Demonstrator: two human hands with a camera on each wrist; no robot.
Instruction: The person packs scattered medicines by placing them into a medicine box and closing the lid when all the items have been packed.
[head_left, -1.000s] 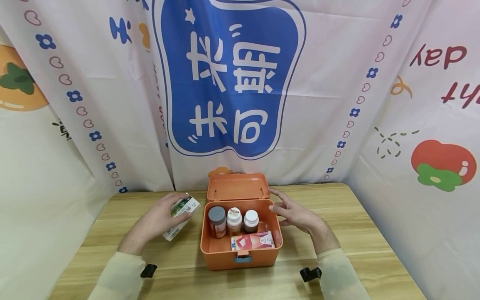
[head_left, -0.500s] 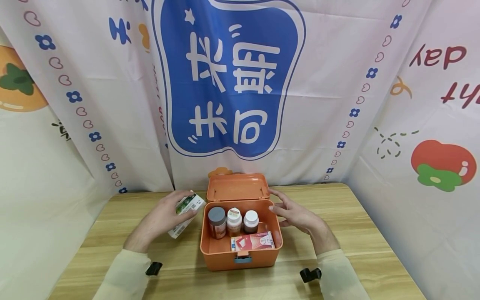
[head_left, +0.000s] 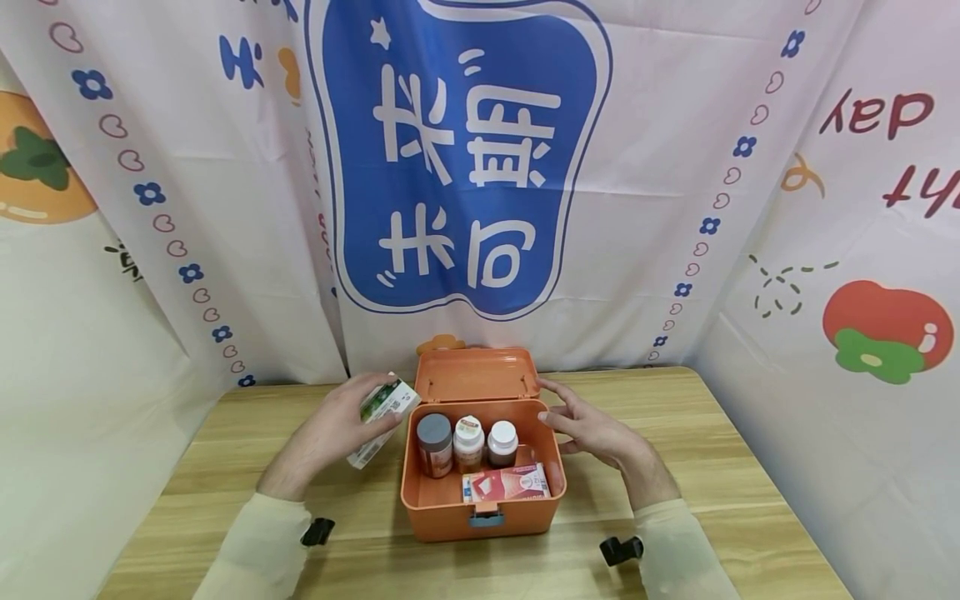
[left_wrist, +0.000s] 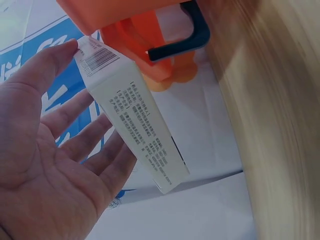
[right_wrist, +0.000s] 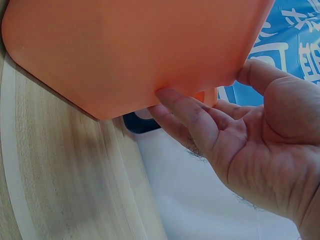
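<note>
My left hand (head_left: 341, 429) grips a white and green medicine carton (head_left: 386, 408) between thumb and fingers, tilted, just left of an orange storage box (head_left: 480, 525). In the left wrist view, the barcode end and a printed side of the carton (left_wrist: 140, 125) show. My right hand (head_left: 592, 425) holds the storage box at its right wall, thumb at the rim. Fingers of this hand (right_wrist: 280, 130) lie against the outer wall in the right wrist view. Inside the storage box are a grey-capped jar (head_left: 435, 446), two white-capped bottles (head_left: 468, 444) and a red and white carton (head_left: 510, 483).
The lid (head_left: 476, 373) of the storage box is raised, leaning back near the printed curtain (head_left: 637, 250). A blue latch (head_left: 486, 519) is on the front wall. Everything stands on a wooden table (head_left: 600, 558), with curtains on either side.
My left hand has moved the medicine carton rightward and slightly away, up to the storage box's left back corner. My right hand and the storage box have kept their place.
</note>
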